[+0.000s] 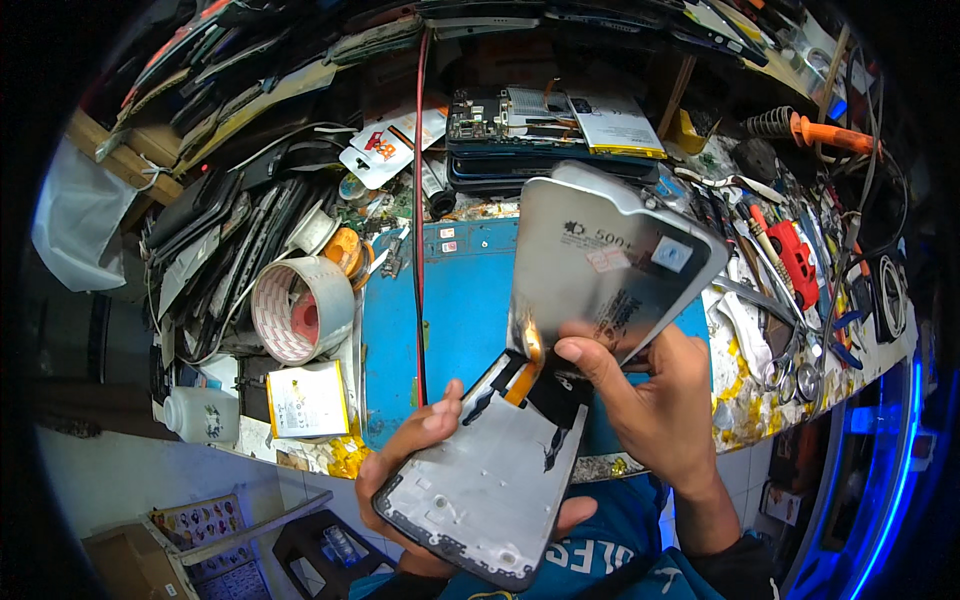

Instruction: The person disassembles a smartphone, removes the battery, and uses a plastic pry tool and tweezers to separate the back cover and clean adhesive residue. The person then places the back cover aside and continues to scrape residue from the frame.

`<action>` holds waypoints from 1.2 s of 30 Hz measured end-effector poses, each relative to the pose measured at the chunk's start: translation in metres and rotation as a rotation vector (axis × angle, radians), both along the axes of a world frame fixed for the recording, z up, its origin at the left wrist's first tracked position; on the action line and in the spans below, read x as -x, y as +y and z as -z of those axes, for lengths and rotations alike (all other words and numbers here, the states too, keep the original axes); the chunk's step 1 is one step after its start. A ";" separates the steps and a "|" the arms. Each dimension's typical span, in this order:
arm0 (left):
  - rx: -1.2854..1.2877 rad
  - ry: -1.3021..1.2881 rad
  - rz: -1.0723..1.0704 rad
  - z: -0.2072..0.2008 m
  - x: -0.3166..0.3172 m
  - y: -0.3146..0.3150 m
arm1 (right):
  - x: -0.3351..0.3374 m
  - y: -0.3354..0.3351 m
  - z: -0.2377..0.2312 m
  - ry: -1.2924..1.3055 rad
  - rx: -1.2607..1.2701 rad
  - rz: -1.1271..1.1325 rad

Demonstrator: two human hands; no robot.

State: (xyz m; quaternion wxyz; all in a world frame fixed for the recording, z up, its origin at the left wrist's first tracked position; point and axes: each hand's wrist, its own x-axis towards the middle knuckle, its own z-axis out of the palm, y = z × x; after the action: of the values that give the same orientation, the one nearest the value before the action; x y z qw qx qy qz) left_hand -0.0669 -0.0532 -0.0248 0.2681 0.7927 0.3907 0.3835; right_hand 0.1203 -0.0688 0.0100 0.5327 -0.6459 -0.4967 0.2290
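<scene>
My left hand is closed around the edges of a phone frame, grey inside with a dark rim, tilted above the near edge of the bench. In my right hand, a silver-backed phone screen is gripped between thumb and fingers, raised above the frame's far end. Printing and small stickers mark its back. An orange flex cable lies where the two parts meet; whether it joins both I cannot tell. Some right-hand fingers are hidden behind the screen.
A blue mat covers the bench's middle, crossed by a red-and-black cable. To the left stand a large tape roll and a phone battery. Opened phones are stacked behind; pliers and other tools crowd the right, near a red tool.
</scene>
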 end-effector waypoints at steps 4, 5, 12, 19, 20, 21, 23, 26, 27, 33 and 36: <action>-0.100 0.014 0.047 -0.005 -0.009 0.009 | -0.002 0.001 0.002 0.073 0.012 -0.005; -0.114 0.018 0.055 -0.006 -0.011 0.010 | -0.002 0.001 0.002 0.123 0.015 -0.008; -0.122 0.045 0.031 -0.012 -0.017 0.014 | -0.003 0.000 0.005 0.234 0.028 -0.031; 0.112 -0.193 -0.084 -0.007 -0.028 0.003 | -0.001 0.002 0.007 0.231 -0.001 -0.038; 0.114 -0.198 -0.081 -0.006 -0.028 0.002 | -0.001 0.002 0.006 0.226 -0.010 -0.039; 0.115 -0.201 -0.063 -0.005 -0.026 0.002 | 0.000 0.001 0.006 0.238 0.003 -0.033; 0.117 -0.205 -0.013 -0.004 -0.022 0.003 | 0.000 0.001 0.005 0.246 0.020 -0.027; 0.067 -0.147 0.035 -0.002 -0.016 -0.001 | 0.000 0.002 0.005 0.209 0.014 -0.028; 0.026 -0.157 0.020 -0.001 -0.016 -0.002 | 0.000 0.003 0.005 0.180 -0.002 -0.030; -0.179 -0.160 -0.050 0.002 -0.019 -0.006 | -0.001 0.003 0.006 0.114 0.008 -0.020; -0.222 -0.104 -0.022 0.003 -0.018 -0.005 | -0.001 0.002 0.005 0.094 0.013 -0.021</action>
State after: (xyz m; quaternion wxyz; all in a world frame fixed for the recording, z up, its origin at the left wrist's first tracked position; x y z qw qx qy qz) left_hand -0.0493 -0.0582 -0.0274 0.1941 0.7922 0.3402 0.4680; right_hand 0.1214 -0.0672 0.0048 0.5487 -0.6326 -0.4765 0.2677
